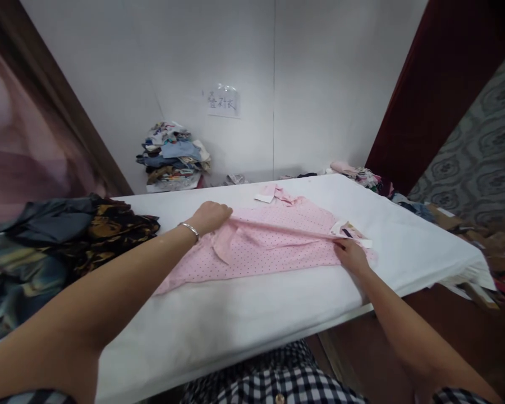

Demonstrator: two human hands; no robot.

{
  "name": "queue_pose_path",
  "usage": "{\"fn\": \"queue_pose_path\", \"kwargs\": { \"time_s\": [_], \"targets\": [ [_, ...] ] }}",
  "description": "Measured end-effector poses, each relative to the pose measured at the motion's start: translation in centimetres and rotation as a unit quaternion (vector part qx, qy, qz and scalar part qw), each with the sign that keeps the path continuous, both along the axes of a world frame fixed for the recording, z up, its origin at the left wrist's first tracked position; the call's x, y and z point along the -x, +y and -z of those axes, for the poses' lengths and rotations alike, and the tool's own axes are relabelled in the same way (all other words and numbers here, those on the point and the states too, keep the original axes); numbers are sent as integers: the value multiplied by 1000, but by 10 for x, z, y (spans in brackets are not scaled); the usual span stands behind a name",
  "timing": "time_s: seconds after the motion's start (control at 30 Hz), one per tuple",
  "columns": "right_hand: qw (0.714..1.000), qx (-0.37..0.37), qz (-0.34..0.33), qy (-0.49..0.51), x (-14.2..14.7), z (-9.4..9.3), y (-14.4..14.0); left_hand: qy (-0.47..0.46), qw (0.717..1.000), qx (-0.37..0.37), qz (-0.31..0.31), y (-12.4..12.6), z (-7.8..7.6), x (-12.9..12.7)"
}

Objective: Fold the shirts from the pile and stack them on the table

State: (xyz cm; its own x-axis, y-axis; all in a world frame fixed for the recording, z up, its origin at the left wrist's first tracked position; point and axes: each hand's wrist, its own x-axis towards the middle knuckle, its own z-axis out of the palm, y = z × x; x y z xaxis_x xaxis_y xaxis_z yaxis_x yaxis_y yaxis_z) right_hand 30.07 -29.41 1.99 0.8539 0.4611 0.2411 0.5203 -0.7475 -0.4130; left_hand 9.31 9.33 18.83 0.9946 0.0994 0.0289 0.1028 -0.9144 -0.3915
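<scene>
A pink shirt with small dark dots (273, 252) lies spread sideways across the white-covered table. My left hand (212, 216), with a silver bangle at the wrist, pinches one end of a folded edge of the shirt. At the other end of that edge my right hand (350, 253) grips the cloth, so the edge is drawn straight between both hands. The collar (284, 196) points toward the far side, with a white tag (264, 198) beside it. A white and dark patch of label or print (345, 229) shows near my right hand.
Dark and patterned clothes (105, 230) are heaped on the table's left. A tall pile of folded clothes (174, 157) stands by the wall, under a paper sign (223, 102). More clothes (362, 175) lie beyond the far right corner of the white table (421, 235). Cardboard boxes (496, 244) stand at right.
</scene>
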Motion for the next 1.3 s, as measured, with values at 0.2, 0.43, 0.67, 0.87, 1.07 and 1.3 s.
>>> {"fn": "queue_pose_path", "kwargs": {
  "time_s": [0.2, 0.43, 0.67, 0.87, 1.07, 1.3],
  "targets": [
    [1000, -18, -7, -4, -1, 5, -4, -228, 973, -33, 4, 19, 3, 52],
    [998, 29, -33, -40, -11, 15, -7, -134, 990, 38, 39, 25, 98, 125],
    [990, 63, -79, -97, -7, 20, -17, -90, 991, 78, -52, 27, 123, 151],
    [990, 83, -96, -64, 22, 7, -39, -91, 986, 110, -88, 24, 129, 165],
    [994, -76, -65, -34, 53, -32, -32, -81, 933, 289, -200, 35, 118, 163],
    [988, -83, -130, 17, 29, -51, 58, -144, 921, 282, -228, 39, 104, 107]
  ]
}}
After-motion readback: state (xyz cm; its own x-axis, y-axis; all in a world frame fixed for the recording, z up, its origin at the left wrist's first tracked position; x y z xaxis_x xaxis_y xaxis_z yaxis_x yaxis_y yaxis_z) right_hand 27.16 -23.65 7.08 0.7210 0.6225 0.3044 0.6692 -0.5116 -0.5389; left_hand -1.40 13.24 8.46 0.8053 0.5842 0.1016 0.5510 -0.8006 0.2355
